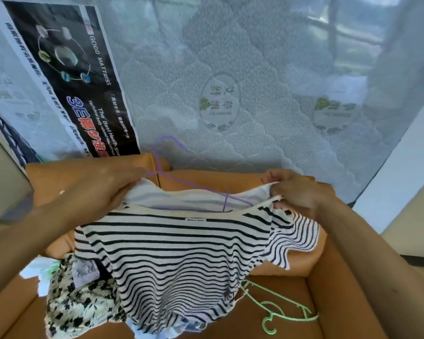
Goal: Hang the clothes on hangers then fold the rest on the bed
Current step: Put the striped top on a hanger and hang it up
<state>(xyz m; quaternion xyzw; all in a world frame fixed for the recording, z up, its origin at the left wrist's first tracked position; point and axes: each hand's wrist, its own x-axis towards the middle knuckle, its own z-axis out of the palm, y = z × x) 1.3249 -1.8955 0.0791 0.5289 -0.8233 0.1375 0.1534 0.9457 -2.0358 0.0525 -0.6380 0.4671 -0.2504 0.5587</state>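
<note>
A cream shirt with black stripes (176, 260) hangs in front of me, its neck stretched wide. A purple wire hanger (167, 148) sticks out of the neck, with its hook above and its arms inside the shirt. My left hand (103, 189) grips the left shoulder of the shirt. My right hand (296, 189) pinches the right shoulder at the neckline. Below lies a floral garment (78, 304) with other clothes under the shirt. A green hanger (279, 311) lies at the lower right.
The clothes lie on an orange leather sofa (328, 302). Behind it stands a plastic-wrapped white mattress (230, 81) bearing a dark printed label (66, 77). A white wall panel (402, 172) is at the right.
</note>
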